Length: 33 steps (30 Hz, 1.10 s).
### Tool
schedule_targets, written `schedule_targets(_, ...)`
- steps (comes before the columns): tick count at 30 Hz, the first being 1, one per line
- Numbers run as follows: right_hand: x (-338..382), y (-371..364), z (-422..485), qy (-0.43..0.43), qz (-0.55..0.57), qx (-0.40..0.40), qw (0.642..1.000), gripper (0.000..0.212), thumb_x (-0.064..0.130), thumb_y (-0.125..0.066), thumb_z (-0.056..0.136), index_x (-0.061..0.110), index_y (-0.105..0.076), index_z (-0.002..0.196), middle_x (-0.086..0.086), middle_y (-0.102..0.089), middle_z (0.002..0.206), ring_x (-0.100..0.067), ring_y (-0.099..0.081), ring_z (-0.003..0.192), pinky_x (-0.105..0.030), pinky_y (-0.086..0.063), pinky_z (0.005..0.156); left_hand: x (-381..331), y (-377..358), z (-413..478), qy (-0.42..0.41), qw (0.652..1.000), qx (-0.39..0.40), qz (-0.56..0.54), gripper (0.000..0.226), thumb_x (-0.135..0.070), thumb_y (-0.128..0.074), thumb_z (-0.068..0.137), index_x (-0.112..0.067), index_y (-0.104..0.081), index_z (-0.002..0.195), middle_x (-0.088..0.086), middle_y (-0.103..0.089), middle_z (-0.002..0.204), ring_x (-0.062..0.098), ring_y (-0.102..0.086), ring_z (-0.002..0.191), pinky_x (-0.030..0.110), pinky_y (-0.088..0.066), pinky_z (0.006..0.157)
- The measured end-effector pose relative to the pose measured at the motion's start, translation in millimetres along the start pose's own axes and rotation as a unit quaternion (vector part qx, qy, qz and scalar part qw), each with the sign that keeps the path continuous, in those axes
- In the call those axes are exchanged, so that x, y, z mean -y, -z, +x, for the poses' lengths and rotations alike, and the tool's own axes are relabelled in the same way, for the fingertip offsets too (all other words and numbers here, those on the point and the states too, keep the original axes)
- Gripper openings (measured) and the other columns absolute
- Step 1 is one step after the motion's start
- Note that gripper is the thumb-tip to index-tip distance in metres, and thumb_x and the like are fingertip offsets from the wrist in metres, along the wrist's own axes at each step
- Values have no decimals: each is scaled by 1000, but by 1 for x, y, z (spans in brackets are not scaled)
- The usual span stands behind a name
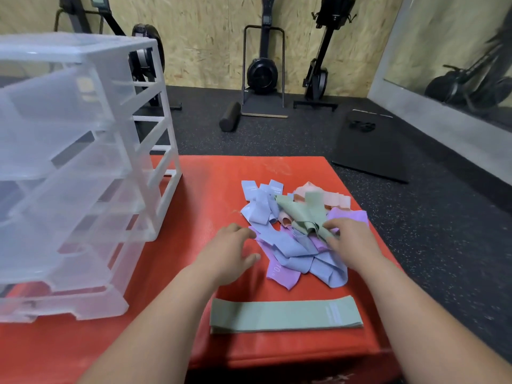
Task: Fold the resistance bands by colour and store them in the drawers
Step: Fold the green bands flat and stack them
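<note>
Head view: our right hand (352, 239) pinches a green band (302, 214) in the pile (293, 245), probably for the folded green stack (285, 314); left hand (230, 248) hovers open beside the pile.

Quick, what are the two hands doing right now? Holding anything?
Left hand: open, loosely curled, holding nothing.
Right hand: pinching the crumpled green band.

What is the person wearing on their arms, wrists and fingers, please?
Nothing that shows. The left forearm and the right forearm are bare right up to the frame edge, with no sleeves or cuffs in view. There is no watch, bracelet or strap at either wrist and no gloves. No rings show on the fingers, though they are slightly blurred.
</note>
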State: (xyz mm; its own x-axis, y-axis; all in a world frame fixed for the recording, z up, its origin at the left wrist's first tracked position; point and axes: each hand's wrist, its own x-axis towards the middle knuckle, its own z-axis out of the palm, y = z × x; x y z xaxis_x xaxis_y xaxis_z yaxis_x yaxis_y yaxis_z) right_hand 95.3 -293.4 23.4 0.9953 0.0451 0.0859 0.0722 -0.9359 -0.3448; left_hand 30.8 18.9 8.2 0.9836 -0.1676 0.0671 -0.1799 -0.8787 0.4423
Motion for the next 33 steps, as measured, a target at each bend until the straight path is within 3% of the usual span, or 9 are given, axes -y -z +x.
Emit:
schedule_targets(4, -4, -13, -6, 0, 48, -73, 996, 37, 20, -73, 86, 29, -75, 122, 2, -74, 117, -21, -69, 99, -33, -53, 85, -5, 0, -6, -6, 1000, 7, 14, 55, -51, -68, 96, -31, -54, 145, -3, -53, 136, 23, -50, 128, 39, -46, 104)
schedule_targets(7, -9, -17, -5, 0, 31, -53, 998, 41, 21, -79, 85, 26, -74, 125, 1, -72, 122, -23, -69, 103, -34, -54, 88, -8, -1, -7, -6, 1000, 11, 16, 54, -50, -67, 96, -31, -55, 144, -3, -53, 138, 23, -51, 129, 41, -47, 105)
schedule_targets(11, -16, -14, -3, -4, -14, -32, 999, 21, 36, -72, 91, 33, -78, 111, 8, -77, 104, -21, -70, 93, -33, -56, 77, -9, -2, -9, -13, 999, 17, 27, 53, -47, -68, 95, -30, -55, 144, -2, -53, 139, 23, -50, 130, 40, -45, 106)
schedule_targets(13, -13, -3, -2, 10, 27, -50, 998, 12, 40, -68, 93, 35, -76, 100, 9, -76, 99, -21, -67, 89, -36, -56, 77, -9, -2, -9, -16, 999, 12, 30, 52, -47, -69, 95, -30, -56, 143, -2, -54, 137, 24, -50, 129, 40, -46, 106)
schedule_targets(16, -3, 21, 0, 46, 123, -133, 982, 17, 27, -69, 96, 27, -78, 111, 5, -74, 112, -21, -65, 96, -37, -52, 90, -11, -2, -8, -28, 999, -5, 34, 48, -46, -68, 95, -31, -58, 140, -3, -55, 135, 23, -52, 127, 40, -47, 104)
schedule_targets(19, 8, 47, -6, 59, 203, -174, 962, 19, 22, -66, 98, 27, -77, 114, 10, -72, 113, -13, -64, 96, -25, -48, 84, -15, 0, -5, -47, 998, -41, 23, 44, -37, -69, 94, -29, -62, 137, -5, -58, 131, 23, -56, 124, 39, -49, 100)
schedule_targets(26, 33, 66, -27, 91, 353, -148, 919, 21, 21, -75, 94, 31, -78, 113, 12, -77, 97, -5, -70, 91, -22, -51, 82, -40, 2, 0, -74, 987, -133, -43, 40, -37, -73, 95, -27, -65, 134, -9, -64, 128, 20, -58, 118, 38, -50, 97)
schedule_targets(30, 19, 32, -27, 31, 195, -92, 976, 25, 33, -80, 89, 32, -75, 113, 8, -72, 89, -14, -68, 85, -28, -50, 79, -52, -1, -2, -75, 988, -129, -49, 36, -36, -73, 95, -30, -67, 129, -9, -66, 126, 19, -56, 118, 38, -49, 97)
schedule_targets(33, -2, 6, -31, -16, 4, 42, 999, 42, 38, -77, 86, 31, -69, 127, 2, -73, 113, -24, -68, 100, -35, -55, 84, -53, -8, -5, -68, 994, -84, -24, 41, -38, -74, 94, -27, -66, 133, -6, -65, 129, 20, -56, 119, 39, -50, 97)
